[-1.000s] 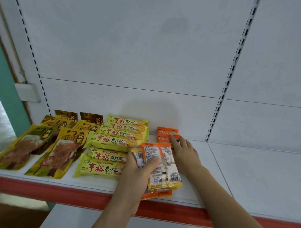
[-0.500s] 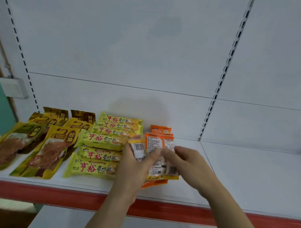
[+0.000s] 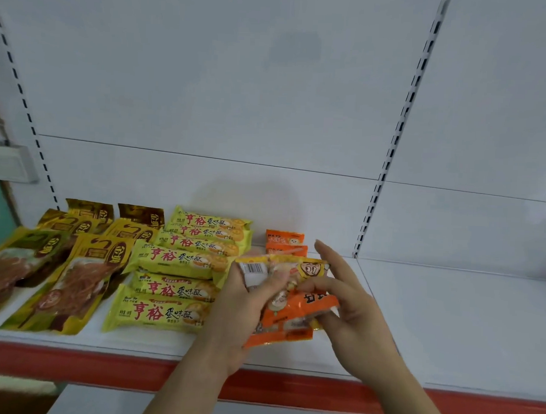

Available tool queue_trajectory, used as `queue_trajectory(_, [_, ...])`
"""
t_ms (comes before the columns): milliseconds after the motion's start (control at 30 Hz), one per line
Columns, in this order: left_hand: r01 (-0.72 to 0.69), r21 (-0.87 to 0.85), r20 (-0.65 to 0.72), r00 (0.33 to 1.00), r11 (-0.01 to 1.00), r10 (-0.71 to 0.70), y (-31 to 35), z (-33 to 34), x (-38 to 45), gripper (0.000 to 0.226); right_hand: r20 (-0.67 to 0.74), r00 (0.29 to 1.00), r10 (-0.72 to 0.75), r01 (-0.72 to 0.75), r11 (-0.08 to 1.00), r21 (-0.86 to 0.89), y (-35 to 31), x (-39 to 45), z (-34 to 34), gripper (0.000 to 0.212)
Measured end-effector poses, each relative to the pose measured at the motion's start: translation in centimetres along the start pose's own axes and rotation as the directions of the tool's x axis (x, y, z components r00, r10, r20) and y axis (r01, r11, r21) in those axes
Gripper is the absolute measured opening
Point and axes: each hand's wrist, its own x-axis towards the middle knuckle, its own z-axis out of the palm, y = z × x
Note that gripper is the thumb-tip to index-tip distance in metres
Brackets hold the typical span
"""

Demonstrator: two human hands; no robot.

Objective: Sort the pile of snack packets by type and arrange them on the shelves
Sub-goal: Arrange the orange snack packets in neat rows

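My left hand [image 3: 240, 311] grips a bundle of small orange packets [image 3: 288, 306] above the front of the white shelf [image 3: 447, 321], thumb across their top. My right hand [image 3: 352, 305] pinches the front packet of that bundle, turned so its printed face with a cartoon shows. Two orange packets [image 3: 284, 243] lie stacked at the back of the shelf behind the bundle. Left of them lie rows of yellow biscuit packets [image 3: 177, 265], and further left gold-brown packets [image 3: 78, 262].
The shelf has a red front edge [image 3: 74, 359] and a slotted upright [image 3: 391, 143] to the right of the packets. The right half of the shelf is bare white. A lower white shelf [image 3: 119, 402] shows beneath. A white box [image 3: 10, 163] hangs on the left wall.
My right hand left the orange packets at the back, came to the bundle and turned its front packet from the label side to the printed face. The view shifted slightly right.
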Motion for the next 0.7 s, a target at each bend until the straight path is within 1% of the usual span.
queue_trajectory(33, [-0.027, 0.023, -0.015, 1.0, 0.999, 0.027, -0.1, -0.1, 0.0, 0.034, 0.005, 1.0, -0.006, 0.006, 1.0, 0.018, -0.3, -0.1, 0.0, 0.061])
queue_trajectory(100, [-0.072, 0.059, -0.057, 0.996, 0.996, 0.076, -0.2, -0.5, 0.2, 0.041, -0.023, 1.0, 0.018, -0.014, 0.989, 0.145, -0.8, -0.1, 0.1, 0.065])
queue_trajectory(133, [-0.092, 0.072, -0.064, 0.993, 0.993, 0.097, -0.2, -0.7, 0.3, 0.045, -0.054, 0.996, 0.068, -0.051, 0.964, 0.261, -1.2, -0.1, 0.1, 0.061])
queue_trajectory(167, [-0.114, 0.086, -0.07, 0.99, 0.99, 0.12, -0.2, -0.9, 0.5, 0.049, -0.064, 0.987, 0.148, -0.114, 0.922, 0.371, -1.6, 0.0, 0.1, 0.052])
queue_trajectory(200, [-0.14, 0.116, -0.071, 0.986, 0.983, 0.149, -0.2, -1.0, 0.5, 0.053, -0.047, 0.975, 0.217, -0.179, 0.894, 0.41, -2.0, 0.0, 0.3, 0.042])
queue_trajectory(233, [-0.166, 0.15, -0.071, 0.981, 0.975, 0.178, -0.3, -1.1, 0.6, 0.057, -0.022, 0.97, 0.241, -0.215, 0.903, 0.373, -2.3, 0.1, 0.4, 0.035])
queue_trajectory(267, [-0.184, 0.17, -0.07, 0.978, 0.968, 0.198, -0.4, -1.1, 0.5, 0.061, -0.011, 0.969, 0.245, -0.233, 0.932, 0.278, -2.4, 0.2, 0.7, 0.034])
queue_trajectory(300, [-0.191, 0.178, -0.073, 0.976, 0.965, 0.207, -0.4, -1.1, 0.4, 0.064, -0.017, 0.969, 0.245, -0.238, 0.955, 0.179, -2.3, 0.2, 1.0, 0.038])
queue_trajectory(333, [-0.2, 0.183, -0.072, 0.974, 0.963, 0.216, -0.5, -1.1, 0.4, 0.066, -0.037, 0.97, 0.241, -0.235, 0.964, 0.12, -2.0, 0.2, 1.2, 0.042])
queue_trajectory(400, [-0.208, 0.212, -0.079, 0.97, 0.955, 0.229, -0.5, -1.3, 0.5, 0.06, -0.095, 0.964, 0.246, -0.235, 0.965, 0.116, -1.7, 0.5, 1.2, 0.046])
queue_trajectory(467, [-0.185, 0.244, -0.119, 0.969, 0.952, 0.219, -0.5, -1.8, 0.8, 0.044, -0.164, 0.952, 0.258, -0.233, 0.959, 0.16, -1.4, 1.0, 0.3, 0.052])
queue_trajectory(500, [-0.166, 0.256, -0.135, 0.969, 0.952, 0.205, -0.5, -1.9, 0.8, 0.039, -0.165, 0.948, 0.272, -0.242, 0.953, 0.183, -1.4, 1.1, -0.5, 0.054])
queue_trajectory(533, [-0.148, 0.272, -0.142, 0.971, 0.951, 0.191, -0.4, -2.0, 0.8, 0.035, -0.12, 0.954, 0.275, -0.249, 0.95, 0.19, -1.5, 1.3, -1.4, 0.054])
queue_trajectory(600, [-0.12, 0.288, -0.122, 0.979, 0.95, 0.161, 0.1, -1.8, 0.5, 0.022, 0.089, 0.965, 0.247, -0.258, 0.955, 0.146, -1.7, 1.5, -2.9, 0.048])
queue_trajectory(633, [-0.115, 0.264, -0.095, 0.985, 0.958, 0.144, 0.5, -1.6, 0.3, 0.014, 0.195, 0.951, 0.242, -0.264, 0.96, 0.096, -1.8, 1.7, -3.3, 0.045])
queue_trajectory(667, [-0.111, 0.226, -0.054, 0.99, 0.968, 0.126, 0.8, -1.4, 0.0, 0.007, 0.264, 0.934, 0.241, -0.255, 0.967, 0.021, -2.0, 2.0, -3.6, 0.042])
queue_trajectory(700, [-0.095, 0.217, -0.023, 0.994, 0.972, 0.103, 1.1, -1.0, -0.4, 0.005, 0.284, 0.929, 0.236, -0.225, 0.972, -0.073, -2.2, 2.3, -3.7, 0.04])
